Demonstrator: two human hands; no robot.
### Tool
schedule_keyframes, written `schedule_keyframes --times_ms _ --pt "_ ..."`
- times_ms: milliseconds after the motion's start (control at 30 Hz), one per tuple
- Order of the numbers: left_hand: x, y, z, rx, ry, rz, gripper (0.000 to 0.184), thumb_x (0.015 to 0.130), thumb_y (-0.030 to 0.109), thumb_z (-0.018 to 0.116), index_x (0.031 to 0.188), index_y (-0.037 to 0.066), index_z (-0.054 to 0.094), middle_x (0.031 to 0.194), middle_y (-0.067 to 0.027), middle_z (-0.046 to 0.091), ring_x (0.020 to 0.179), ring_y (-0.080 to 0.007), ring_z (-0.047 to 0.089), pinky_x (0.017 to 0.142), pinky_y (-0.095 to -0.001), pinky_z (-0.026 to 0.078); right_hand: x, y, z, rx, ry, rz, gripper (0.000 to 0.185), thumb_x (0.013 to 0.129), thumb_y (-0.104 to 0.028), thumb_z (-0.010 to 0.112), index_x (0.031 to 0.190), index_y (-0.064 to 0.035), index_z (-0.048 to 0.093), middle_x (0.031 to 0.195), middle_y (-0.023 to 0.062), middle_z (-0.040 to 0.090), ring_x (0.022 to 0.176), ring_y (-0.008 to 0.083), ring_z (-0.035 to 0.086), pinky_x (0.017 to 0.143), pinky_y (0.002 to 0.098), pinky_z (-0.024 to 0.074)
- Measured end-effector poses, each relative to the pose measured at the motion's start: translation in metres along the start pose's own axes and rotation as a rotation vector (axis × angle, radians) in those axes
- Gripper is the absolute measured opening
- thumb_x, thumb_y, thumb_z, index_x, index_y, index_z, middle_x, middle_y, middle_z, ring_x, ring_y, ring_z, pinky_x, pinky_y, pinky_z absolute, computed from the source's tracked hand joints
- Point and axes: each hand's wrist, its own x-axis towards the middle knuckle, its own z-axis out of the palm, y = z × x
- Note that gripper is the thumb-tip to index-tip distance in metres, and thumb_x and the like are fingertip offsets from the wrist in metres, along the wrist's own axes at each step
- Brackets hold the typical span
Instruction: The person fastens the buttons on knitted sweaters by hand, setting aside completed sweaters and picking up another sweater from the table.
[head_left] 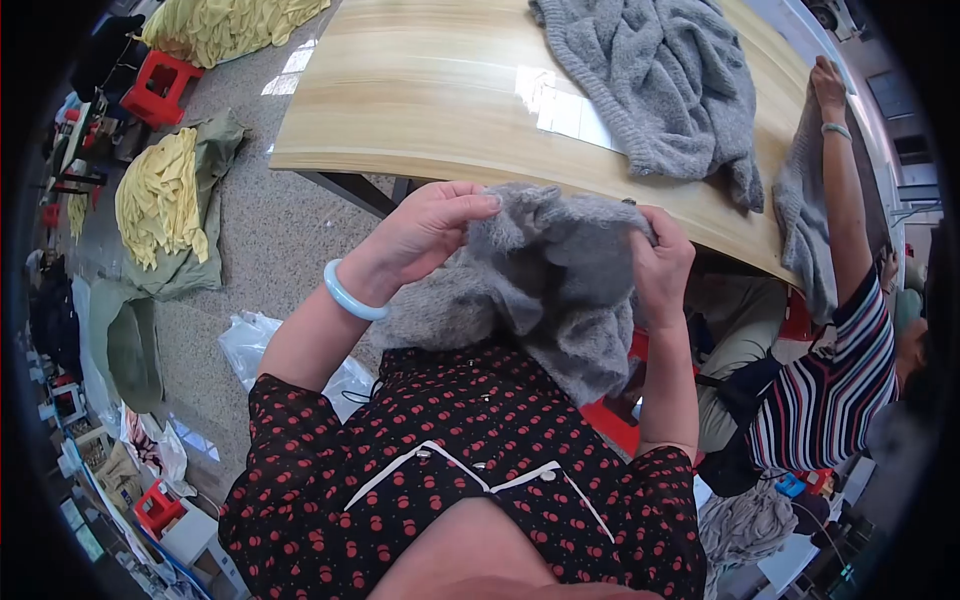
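Grey cloth [515,290] hangs between our pinching left hand [428,230] and right hand [662,266]; we're likely spreading it, so pull gently.

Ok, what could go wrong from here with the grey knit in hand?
The knit might slip: the fingers hold its upper part while the rest hangs in loose folds. The second knit lies near the edge of the table, so a snag could perhaps drag it off. Both are grey, so they might get mixed up.
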Motion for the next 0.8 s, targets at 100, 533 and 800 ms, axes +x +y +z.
schedule_keyframes --times_ms 100,533,800 --pt "0.005 0.001 0.01 0.037 0.033 0.008 0.013 0.082 0.015 0.059 0.089 0.004 0.059 0.082 0.0017 0.059 0.072 -0.0048 0.053 0.063 -0.0189 0.042 -0.002 -0.01 0.002 0.303 -0.004 -0.042 0.022 0.074 0.008 0.057 0.095 0.0036 0.058 0.083 0.0057 0.061 0.075 0.0094 0.056 0.067 0.0214 0.0441" --pt "0.014 -0.01 0.021 0.125 -0.058 0.176 0.015 0.083 0.008 0.058 0.097 0.002 0.059 0.089 -0.0003 0.06 0.082 -0.006 0.054 0.075 -0.0197 0.042 0.003 -0.051 0.034 0.365 -0.243 -0.212 0.02 0.071 0.008 0.057 0.09 -0.0008 0.058 0.079 0.0081 0.062 0.067 0.0122 0.058 0.062 0.0232 0.046" --pt "0.011 -0.013 0.018 0.517 0.086 0.445 0.011 0.078 0.0 0.062 0.088 0.002 0.06 0.085 -0.0012 0.06 0.072 -0.0061 0.055 0.064 -0.0189 0.045 0.005 -0.047 0.046 0.31 -0.228 -0.254 0.019 0.071 0.007 0.058 0.088 -0.0008 0.058 0.073 0.0077 0.06 0.065 0.0132 0.058 0.061 0.0234 0.0456"
